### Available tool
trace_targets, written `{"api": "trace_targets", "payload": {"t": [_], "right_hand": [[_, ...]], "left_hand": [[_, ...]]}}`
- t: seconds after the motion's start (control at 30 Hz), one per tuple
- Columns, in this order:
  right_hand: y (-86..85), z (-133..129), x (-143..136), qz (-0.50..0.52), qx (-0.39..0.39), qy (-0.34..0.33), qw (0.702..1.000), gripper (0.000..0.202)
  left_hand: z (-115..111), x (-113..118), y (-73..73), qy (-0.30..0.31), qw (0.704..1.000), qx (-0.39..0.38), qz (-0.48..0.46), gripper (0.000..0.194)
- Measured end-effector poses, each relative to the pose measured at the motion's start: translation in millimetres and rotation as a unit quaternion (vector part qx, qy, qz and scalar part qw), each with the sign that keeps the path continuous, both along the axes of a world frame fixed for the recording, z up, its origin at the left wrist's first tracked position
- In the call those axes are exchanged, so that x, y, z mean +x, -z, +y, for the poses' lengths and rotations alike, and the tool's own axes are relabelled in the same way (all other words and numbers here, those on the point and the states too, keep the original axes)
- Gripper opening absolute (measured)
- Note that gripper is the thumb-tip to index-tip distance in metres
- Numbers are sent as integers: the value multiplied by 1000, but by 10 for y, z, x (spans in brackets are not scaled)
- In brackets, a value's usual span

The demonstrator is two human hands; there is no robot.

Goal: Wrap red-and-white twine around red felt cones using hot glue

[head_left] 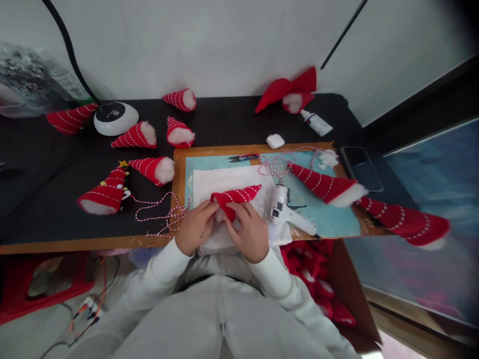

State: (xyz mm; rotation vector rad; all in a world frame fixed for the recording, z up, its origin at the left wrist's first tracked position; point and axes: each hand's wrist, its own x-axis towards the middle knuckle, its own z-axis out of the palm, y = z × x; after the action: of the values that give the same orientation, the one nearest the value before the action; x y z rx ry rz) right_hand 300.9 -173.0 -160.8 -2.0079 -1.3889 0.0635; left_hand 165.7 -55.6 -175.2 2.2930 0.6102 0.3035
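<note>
In the head view, just below the centre of the frame: a small red cone (241, 194) with white stitched lines, held over a white sheet (209, 178). Long axis mostly crosswise, rising slightly from the wide stuffed end at left to the pointed tip at right. Just ahead of both wrists, with neither hand clearly nearer: left hand (195, 227) at the wide end, right hand (250, 230) along the near side, below the tip. Left fingers bent onto the rim; right thumb and fingers pinching the red felt near the opening, beside a bit of white stuffing. Cannot tell how the hidden left thumb bears on it.

Under the sheet, a blue mat (342, 219) edged in brown, on a black table (224, 124). Just right of the right hand, a white glue gun (294, 215) lying with handle toward the lower right. At centre left, a loose tangle of red-and-white cord (159, 217) and a decorated cone (103, 195). Across the top, a pale wall (224, 50); at lower right, a box of red pieces (318, 279); at lower left, a red stool (80, 286).
</note>
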Motion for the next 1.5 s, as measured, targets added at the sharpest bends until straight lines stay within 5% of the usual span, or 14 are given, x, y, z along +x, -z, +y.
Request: {"api": "trace_targets", "payload": {"t": [0.17,0.33,0.57,0.77,1.0,1.13,1.33,1.5], "right_hand": [[-139,-274,249,59,101,-6,993,33],[-170,-447,361,-46,117,15,992,24],[-94,18,93,-148,5,-90,985,49],[-27,184,129,-163,-23,-81,983,17],[46,101,159,-163,17,-69,984,9],[95,69,175,-146,37,-60,987,10],[149,110,176,-168,61,-40,983,7],[151,181,152,-180,77,-28,980,9]], "left_hand": [[-14,-50,40,-144,984,-70,-76,56],[-9,-48,67,-197,971,-116,-73,60],[20,-5,128,-187,972,-92,-110,36],[84,-42,65,-119,990,6,-72,12],[168,-157,-26,-3,1000,9,-12,17],[142,-181,-104,-24,1000,11,5,21],[156,-275,-169,-55,990,-124,24,30],[112,-274,-136,-46,996,-80,19,25]]}}
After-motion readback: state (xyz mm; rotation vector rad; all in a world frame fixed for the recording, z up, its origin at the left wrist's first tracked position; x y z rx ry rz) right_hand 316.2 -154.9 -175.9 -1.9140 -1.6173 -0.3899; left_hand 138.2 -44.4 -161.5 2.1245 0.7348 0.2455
